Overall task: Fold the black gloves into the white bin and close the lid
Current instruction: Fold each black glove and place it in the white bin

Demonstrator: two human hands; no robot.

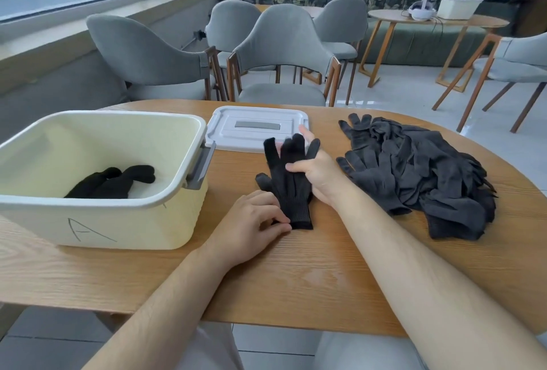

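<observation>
1. Two hands were on one black glove (291, 189), which lay lengthwise on the table (325, 275) with its cuff toward the person.
2. The left hand (254, 221) pinched the cuff end against the tabletop.
3. The right hand (316, 174) gripped the finger end, thumb across the top and fingers beneath, lifting the glove's fingertips slightly.
4. The white bin (103, 221) stood open at the left of the table, just beside the glove, with a handwritten "A" on its front wall.
5. Folded gloves (115, 181) lay on the bin's floor.
6. The lid (257, 127) lay flat on the table beyond the glove, next to the bin.
7. A pile of black gloves (420, 174) sat loose at the right of the table.
8. Grey chairs (281, 53) stood behind the table.
</observation>
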